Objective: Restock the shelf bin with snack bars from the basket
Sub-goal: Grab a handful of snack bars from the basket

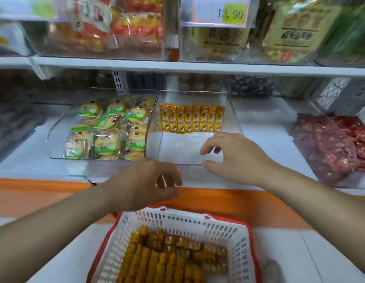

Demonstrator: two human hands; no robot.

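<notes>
Hovering: right hand (235, 158) at clear bin (177, 149), left hand (141, 181) near perforated basket (198, 223).

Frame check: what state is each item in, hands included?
shelf bin: partly filled, front floor bare.
snack bars in bin: one row at the back.
basket: well stocked.
snack bars in basket: piled, untouched.
left hand: fingers loosely curled, holding nothing.
right hand: loosely curled at the bin's front edge, holding nothing.
cookie bin: nearly full.
</notes>
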